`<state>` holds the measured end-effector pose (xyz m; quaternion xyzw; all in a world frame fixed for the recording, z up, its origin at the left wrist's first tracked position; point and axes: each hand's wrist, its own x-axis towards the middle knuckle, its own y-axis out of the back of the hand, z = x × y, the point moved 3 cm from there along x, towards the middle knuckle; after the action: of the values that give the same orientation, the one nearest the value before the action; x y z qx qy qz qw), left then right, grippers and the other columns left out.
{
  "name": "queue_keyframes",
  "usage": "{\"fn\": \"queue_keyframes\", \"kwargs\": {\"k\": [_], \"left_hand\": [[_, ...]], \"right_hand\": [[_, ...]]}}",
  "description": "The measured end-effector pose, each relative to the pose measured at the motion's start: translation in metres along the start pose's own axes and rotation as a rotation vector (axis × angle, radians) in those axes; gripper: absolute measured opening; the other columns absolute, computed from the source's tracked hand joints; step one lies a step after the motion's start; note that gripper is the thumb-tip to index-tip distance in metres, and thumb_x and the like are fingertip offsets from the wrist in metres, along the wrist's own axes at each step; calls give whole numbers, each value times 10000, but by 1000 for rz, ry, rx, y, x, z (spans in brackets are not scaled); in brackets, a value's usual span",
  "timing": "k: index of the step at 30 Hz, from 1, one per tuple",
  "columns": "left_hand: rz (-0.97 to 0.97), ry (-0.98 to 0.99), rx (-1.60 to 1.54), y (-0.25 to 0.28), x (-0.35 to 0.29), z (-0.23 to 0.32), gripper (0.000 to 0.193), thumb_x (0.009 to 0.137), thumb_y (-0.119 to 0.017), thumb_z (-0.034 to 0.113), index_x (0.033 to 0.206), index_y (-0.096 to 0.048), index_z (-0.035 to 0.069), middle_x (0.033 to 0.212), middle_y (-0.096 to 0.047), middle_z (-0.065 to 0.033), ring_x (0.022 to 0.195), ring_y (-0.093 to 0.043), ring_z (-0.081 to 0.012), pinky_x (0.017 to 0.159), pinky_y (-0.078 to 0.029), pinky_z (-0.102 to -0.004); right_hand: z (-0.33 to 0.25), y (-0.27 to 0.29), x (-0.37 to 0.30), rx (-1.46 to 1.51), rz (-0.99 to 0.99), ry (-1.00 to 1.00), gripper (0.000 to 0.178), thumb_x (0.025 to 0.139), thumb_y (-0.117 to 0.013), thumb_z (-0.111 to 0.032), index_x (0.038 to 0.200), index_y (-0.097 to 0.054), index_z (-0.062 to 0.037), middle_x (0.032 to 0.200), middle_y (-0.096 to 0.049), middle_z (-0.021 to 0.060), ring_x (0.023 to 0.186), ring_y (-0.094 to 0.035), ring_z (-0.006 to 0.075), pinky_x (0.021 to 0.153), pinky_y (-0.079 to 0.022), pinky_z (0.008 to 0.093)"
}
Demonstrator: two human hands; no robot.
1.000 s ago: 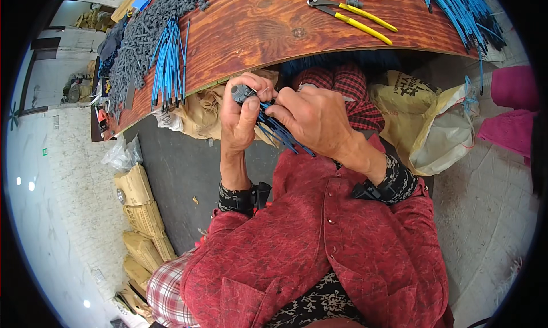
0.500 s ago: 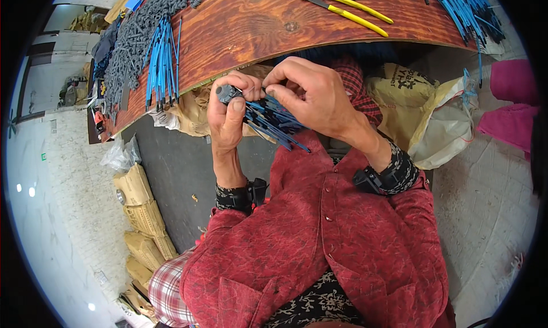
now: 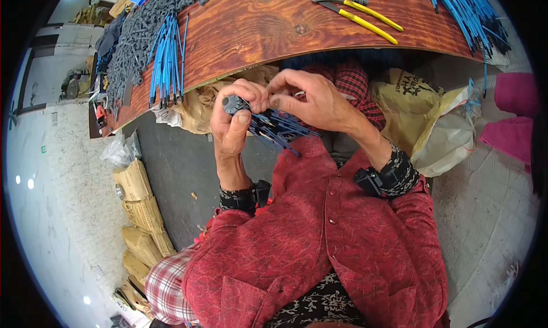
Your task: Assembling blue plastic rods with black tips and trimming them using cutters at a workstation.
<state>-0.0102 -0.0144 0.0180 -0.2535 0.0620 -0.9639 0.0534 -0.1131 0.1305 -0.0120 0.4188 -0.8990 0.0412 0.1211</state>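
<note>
Gripped in my left hand (image 3: 235, 118) is a dark grey, round ribbed plastic fitting (image 3: 232, 104), its end face showing between thumb and fingers. My right hand (image 3: 311, 99) is close beside it, thumb and index finger pinched near the left fingertips. Whatever sits in that pinch is too small or hidden to make out. Beneath both hands lies a loose bunch of thin blue rods with dark ends (image 3: 279, 131), partly covered by the fingers, over my lap.
On the wooden table (image 3: 251, 34) ahead are yellow-handled pliers (image 3: 365, 21), a heap of grey plastic fittings (image 3: 137, 42) and blue rods (image 3: 166, 59), with more blue rods (image 3: 465, 17) at the right. A woven sack (image 3: 448, 134) stands right; brown paper sacks (image 3: 142, 214) line the left floor.
Both hands stay together around the fitting, which has turned slightly in my left hand. My right fingers have shifted a little. The whole view has tilted slightly.
</note>
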Motion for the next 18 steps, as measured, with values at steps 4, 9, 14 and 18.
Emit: {"fn": "queue_keyframes", "kwargs": {"k": [4,9,14,18], "left_hand": [[19,-10,20,0,0,5,321,976,-637,260,1088,-513,-14,913,-511,-106,852,-506,-208,787,-458,-385],[12,-23,30,-10,4,9,316,970,-647,266,1076,-522,-4,891,-515,-97,841,-506,-208,785,-456,-395],[2,-24,40,-19,6,10,307,963,-658,297,1061,-527,37,863,-523,-78,918,-524,-235,925,-458,-454],[-15,-7,44,-23,8,8,295,953,-671,314,1050,-532,73,855,-526,-64,1006,-523,-259,1080,-392,-529]], "right_hand": [[0,-8,0,-64,-147,143,345,870,-768,-312,996,-673,-4,801,-648,116,716,-601,232,671,-482,373],[1,-5,0,42,-184,96,301,891,-762,-277,919,-665,7,779,-619,75,728,-556,139,668,-459,319],[7,-4,-7,347,-178,30,288,954,-711,-293,959,-673,-8,786,-620,10,733,-536,80,665,-453,266],[14,4,-9,480,-151,-174,299,1009,-639,-311,1006,-676,-15,825,-637,2,739,-557,53,674,-465,226]]}}
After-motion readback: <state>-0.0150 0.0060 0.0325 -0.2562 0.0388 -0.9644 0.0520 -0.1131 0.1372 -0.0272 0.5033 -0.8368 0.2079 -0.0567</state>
